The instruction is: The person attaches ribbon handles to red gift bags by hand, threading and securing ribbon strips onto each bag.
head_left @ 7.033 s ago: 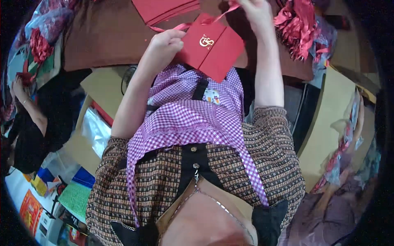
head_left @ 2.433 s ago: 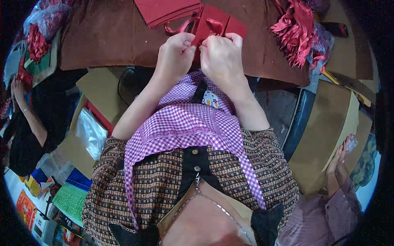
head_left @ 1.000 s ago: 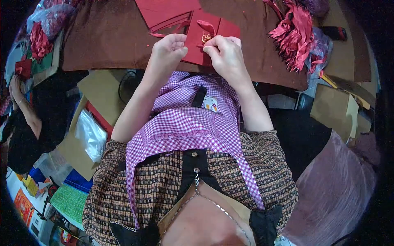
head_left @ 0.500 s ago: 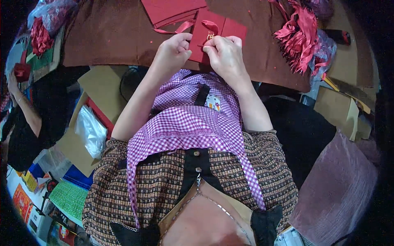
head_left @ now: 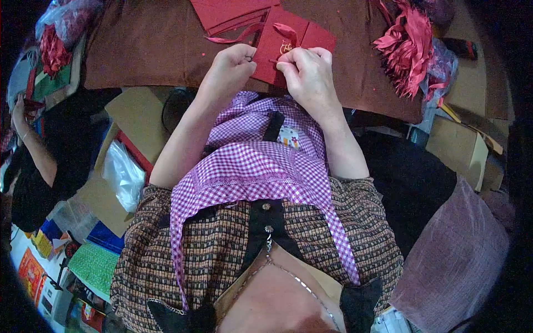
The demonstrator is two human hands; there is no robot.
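1. A red card (head_left: 288, 47) with a gold emblem lies at the near edge of the brown table (head_left: 139, 50), just above the person's checked apron (head_left: 255, 172).
2. The left hand (head_left: 230, 69) is curled shut, fingertips pinching the card's left edge.
3. The right hand (head_left: 308, 75) pinches the card's lower edge, thumb and forefinger closed on it.
4. A red ribbon (head_left: 239, 36) trails left from the card.
5. A heap of red tassels (head_left: 408, 53) lies on the table, well right of the card.
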